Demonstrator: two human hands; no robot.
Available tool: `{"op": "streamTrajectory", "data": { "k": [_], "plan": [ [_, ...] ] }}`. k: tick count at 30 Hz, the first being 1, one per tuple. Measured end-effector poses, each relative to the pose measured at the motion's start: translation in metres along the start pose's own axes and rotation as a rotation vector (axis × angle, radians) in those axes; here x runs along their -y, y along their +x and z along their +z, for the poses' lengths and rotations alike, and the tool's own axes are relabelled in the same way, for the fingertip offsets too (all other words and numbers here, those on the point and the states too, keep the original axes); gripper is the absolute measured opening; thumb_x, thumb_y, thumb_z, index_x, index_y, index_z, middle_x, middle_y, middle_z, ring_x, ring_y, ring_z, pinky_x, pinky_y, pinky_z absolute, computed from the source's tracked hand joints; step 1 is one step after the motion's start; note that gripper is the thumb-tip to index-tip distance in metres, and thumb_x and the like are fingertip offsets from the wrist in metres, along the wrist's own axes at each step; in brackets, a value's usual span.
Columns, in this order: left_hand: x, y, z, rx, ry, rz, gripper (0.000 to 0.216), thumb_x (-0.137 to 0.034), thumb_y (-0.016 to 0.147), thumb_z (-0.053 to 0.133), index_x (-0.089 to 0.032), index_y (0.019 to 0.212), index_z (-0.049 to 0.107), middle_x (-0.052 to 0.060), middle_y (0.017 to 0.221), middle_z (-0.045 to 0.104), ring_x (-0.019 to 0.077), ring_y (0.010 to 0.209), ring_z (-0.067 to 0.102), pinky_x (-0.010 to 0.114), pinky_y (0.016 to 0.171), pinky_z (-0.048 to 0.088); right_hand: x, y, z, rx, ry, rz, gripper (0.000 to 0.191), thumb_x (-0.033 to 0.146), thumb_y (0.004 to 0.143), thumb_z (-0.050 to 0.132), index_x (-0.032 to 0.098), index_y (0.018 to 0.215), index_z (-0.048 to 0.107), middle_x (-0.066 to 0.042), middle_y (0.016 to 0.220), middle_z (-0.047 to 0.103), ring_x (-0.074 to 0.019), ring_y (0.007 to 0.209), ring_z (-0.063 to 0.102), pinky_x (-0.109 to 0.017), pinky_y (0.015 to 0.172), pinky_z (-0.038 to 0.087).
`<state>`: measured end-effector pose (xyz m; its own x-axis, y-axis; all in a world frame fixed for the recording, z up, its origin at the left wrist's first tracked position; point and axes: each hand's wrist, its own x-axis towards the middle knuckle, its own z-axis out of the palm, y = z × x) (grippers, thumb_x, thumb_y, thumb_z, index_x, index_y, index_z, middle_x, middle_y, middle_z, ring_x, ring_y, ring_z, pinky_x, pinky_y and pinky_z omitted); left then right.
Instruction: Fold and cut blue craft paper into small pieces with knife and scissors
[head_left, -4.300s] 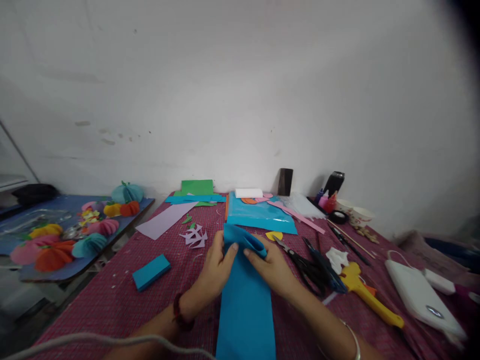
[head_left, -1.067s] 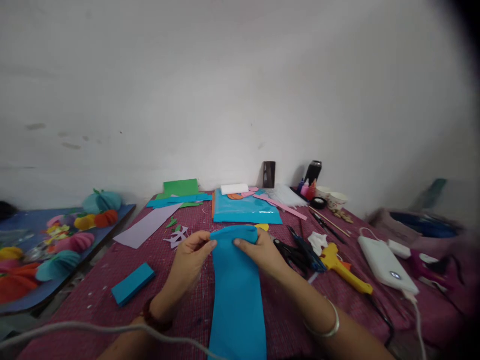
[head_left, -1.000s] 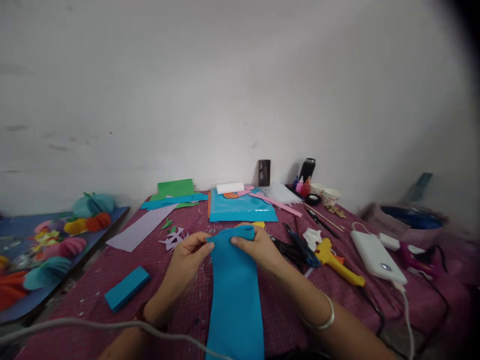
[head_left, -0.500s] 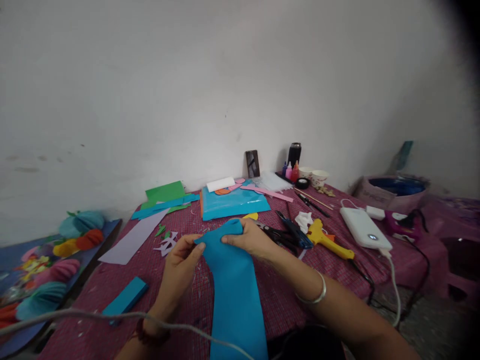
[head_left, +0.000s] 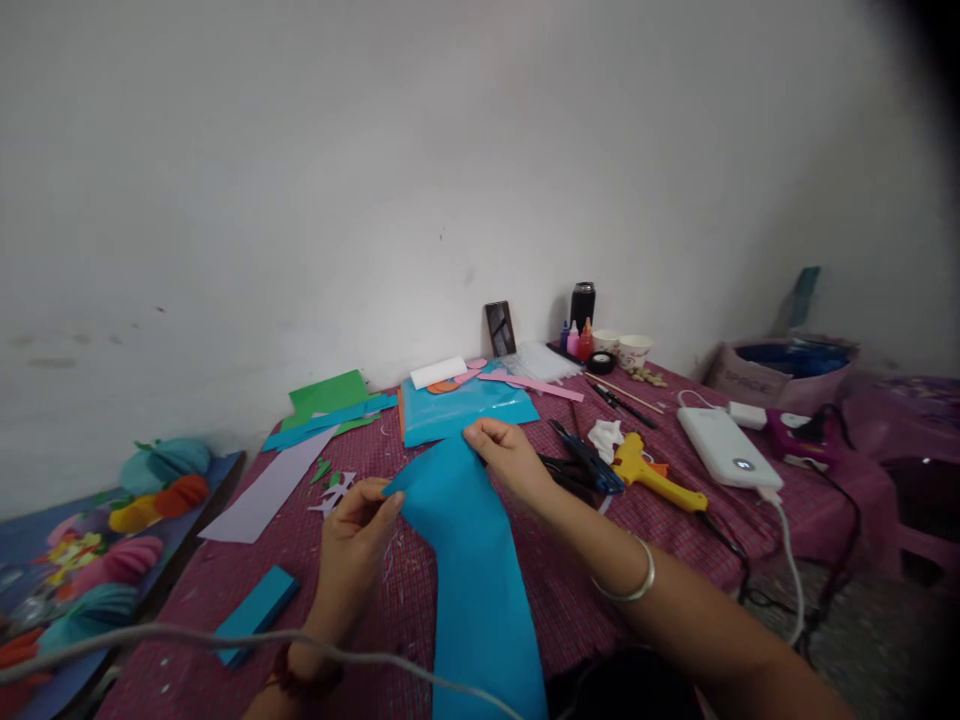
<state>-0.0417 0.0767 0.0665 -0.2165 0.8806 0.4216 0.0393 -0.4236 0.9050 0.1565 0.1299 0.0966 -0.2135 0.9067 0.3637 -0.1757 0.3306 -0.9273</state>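
Observation:
A long strip of blue craft paper hangs toward me between my hands, its upper end spread wide. My left hand pinches the left corner between thumb and fingers. At the top right corner, my right hand grips the paper's edge the same way. Past the paper's far end lies a shiny blue packet with a white roll on it. Left of my left wrist rests a folded blue paper block. Black-handled scissors lie partly hidden behind my right hand.
A yellow glue gun, blue pliers-like tool and white power bank lie to the right. Lilac paper and green sheets lie left. A white cable crosses low in front. Paint bottles stand at the back.
The paper's top end, folded or bunched before, is now spread flatter and wider. My right hand has shifted slightly to the top corner; my left still pinches the left corner.

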Motion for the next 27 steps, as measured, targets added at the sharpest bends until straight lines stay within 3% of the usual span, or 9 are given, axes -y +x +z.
{"op": "streamTrajectory", "data": {
  "k": [5,9,13,16,18,23,27],
  "plan": [
    [-0.001,-0.002,0.000,0.048,0.060,0.027,0.016,-0.027,0.071,0.073,-0.018,0.068,0.060,-0.001,0.071,0.058,0.0112,0.066,0.052,0.022,0.061,0.043,0.003,-0.001,0.002,0.031,-0.168,-0.126,0.037,0.049,0.082,0.053,0.019,0.061,0.048,0.005,0.058,0.035,-0.0096,0.055,0.032,-0.023,0.052,0.027],
    [-0.004,-0.004,0.004,0.105,0.117,-0.121,0.019,-0.033,0.073,0.070,-0.019,0.079,0.059,-0.003,0.066,0.055,0.0111,0.060,0.049,0.022,0.056,0.041,0.001,-0.004,0.007,0.018,-0.206,-0.145,0.035,0.041,0.084,0.051,0.018,0.058,0.047,0.004,0.057,0.036,-0.0094,0.055,0.035,-0.022,0.053,0.028],
    [-0.004,-0.008,0.004,0.191,0.173,-0.158,0.021,-0.037,0.078,0.065,-0.018,0.075,0.056,-0.004,0.061,0.050,0.0104,0.055,0.044,0.021,0.051,0.037,-0.004,-0.008,0.011,0.157,-0.117,0.019,0.023,0.039,0.072,0.066,0.017,0.073,0.060,0.002,0.069,0.056,-0.0107,0.063,0.048,-0.021,0.056,0.037],
    [-0.005,-0.009,0.002,0.168,0.198,-0.075,0.020,-0.035,0.079,0.064,-0.018,0.071,0.055,-0.005,0.060,0.046,0.0094,0.054,0.040,0.020,0.050,0.034,-0.012,-0.008,0.010,0.350,0.040,0.246,0.033,0.039,0.061,0.077,0.016,0.080,0.063,0.001,0.076,0.064,-0.0123,0.064,0.055,-0.024,0.059,0.045],
    [-0.007,-0.008,-0.001,0.143,0.209,-0.036,0.019,-0.033,0.079,0.063,-0.018,0.070,0.055,-0.005,0.060,0.045,0.0091,0.054,0.039,0.020,0.049,0.033,-0.017,-0.007,0.009,0.402,0.114,0.317,0.035,0.040,0.060,0.077,0.015,0.080,0.063,0.001,0.073,0.064,-0.0120,0.060,0.055,-0.026,0.059,0.047],
    [-0.013,0.002,-0.012,0.067,0.304,0.071,0.017,-0.031,0.078,0.064,-0.018,0.070,0.056,-0.004,0.063,0.046,0.0097,0.057,0.040,0.020,0.051,0.033,-0.022,0.004,0.000,0.215,0.039,0.174,0.031,0.038,0.060,0.078,0.015,0.062,0.057,0.007,0.052,0.051,-0.0057,0.046,0.041,-0.019,0.046,0.031],
    [-0.014,0.010,-0.026,-0.035,0.287,0.085,0.015,-0.031,0.077,0.066,-0.019,0.075,0.058,-0.004,0.065,0.047,0.0096,0.058,0.040,0.020,0.052,0.032,-0.021,0.011,-0.006,0.139,0.085,0.144,0.031,0.042,0.065,0.074,0.015,0.066,0.059,0.003,0.057,0.058,-0.0078,0.051,0.049,-0.021,0.051,0.038]
  ]
}}
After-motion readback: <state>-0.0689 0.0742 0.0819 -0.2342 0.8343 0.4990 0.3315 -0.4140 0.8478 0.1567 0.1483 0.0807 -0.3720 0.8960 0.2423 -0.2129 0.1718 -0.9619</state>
